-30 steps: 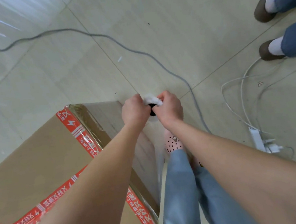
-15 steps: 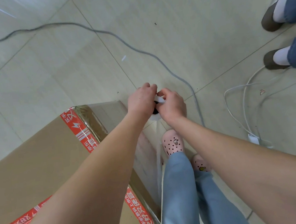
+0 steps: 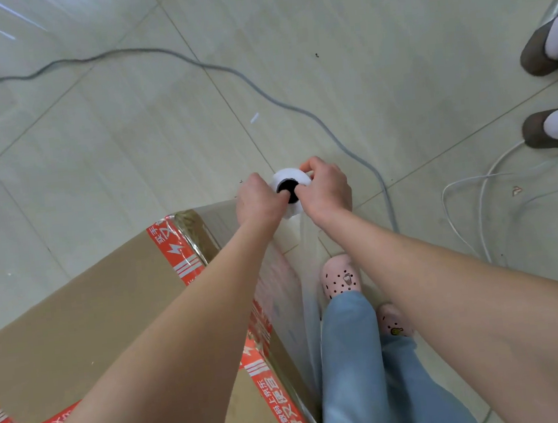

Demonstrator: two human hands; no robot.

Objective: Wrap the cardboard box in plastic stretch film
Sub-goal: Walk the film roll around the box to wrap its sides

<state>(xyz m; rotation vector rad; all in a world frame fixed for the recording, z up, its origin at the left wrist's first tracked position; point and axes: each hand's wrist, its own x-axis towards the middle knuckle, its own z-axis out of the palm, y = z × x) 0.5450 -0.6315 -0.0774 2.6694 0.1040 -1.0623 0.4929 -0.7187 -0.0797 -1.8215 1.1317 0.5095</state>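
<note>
A large cardboard box (image 3: 86, 328) edged with red printed tape fills the lower left. Clear film covers its right side. An upright white roll of stretch film (image 3: 289, 177) with a dark core stands just past the box's far right corner. My left hand (image 3: 257, 201) grips the roll from the left, fingers curled at the core. My right hand (image 3: 325, 191) grips it from the right, thumb at the core. A sheet of clear film (image 3: 309, 297) runs down from the roll along the box's side.
A grey cable (image 3: 294, 104) snakes across the tiled floor behind the roll. White cables (image 3: 470, 212) lie at the right. Another person's brown shoes (image 3: 536, 50) stand at the far right. My own pink clogs (image 3: 339, 275) are beside the box.
My hands and the roll stay together at the box's far right corner. The roll's white top and dark core show more plainly now than half a second ago.
</note>
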